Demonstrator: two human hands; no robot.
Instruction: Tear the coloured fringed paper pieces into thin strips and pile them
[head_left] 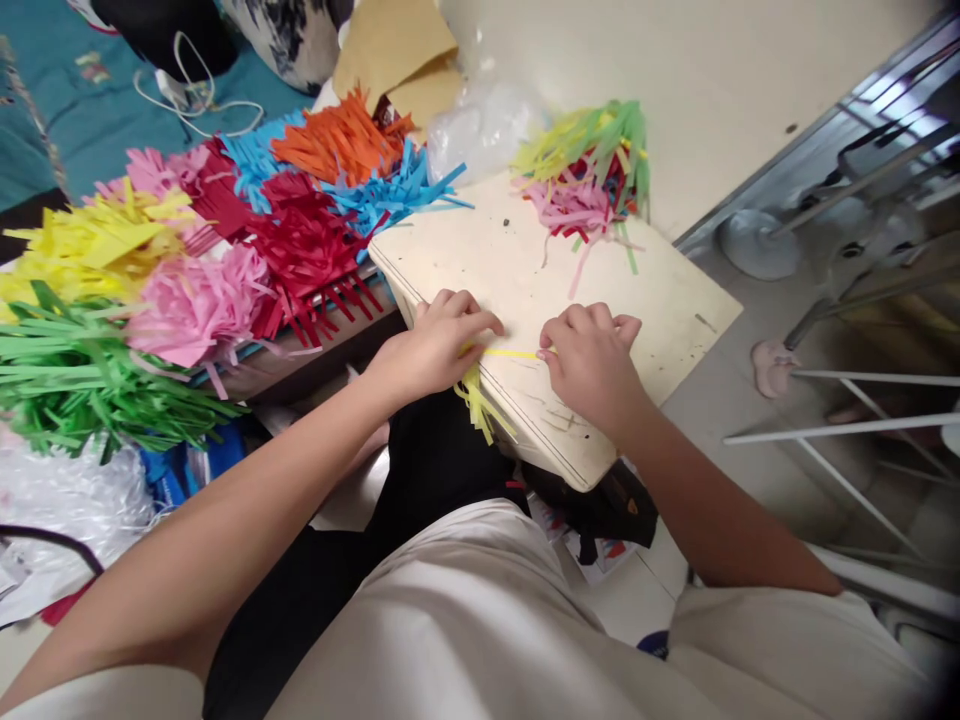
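Between my two hands a thin yellow paper strip (pixel 514 353) stretches flat across the cream tabletop (pixel 465 240). My left hand (pixel 446 340) is closed on its left end, fingers bent. Below that hand, yellow fringed paper (pixel 480 403) hangs over the table's near edge; whether it is one piece with the strip is hidden by the fingers. The fingers of my right hand (pixel 589 360) are curled, with thumb and forefinger pinching the strip's right end. Farther back on the tabletop lies a bunch of mixed paper fringes (pixel 581 170) in yellow, green, pink and red.
Several piles of fringed paper lie to the left: green (pixel 90 360), yellow (pixel 97 245), pink (pixel 199 300), red (pixel 307 240) and orange (pixel 345 140). Brown paper (pixel 397 50) and clear plastic (pixel 484 125) sit behind the table. White metal legs (pixel 862 428) stand at right.
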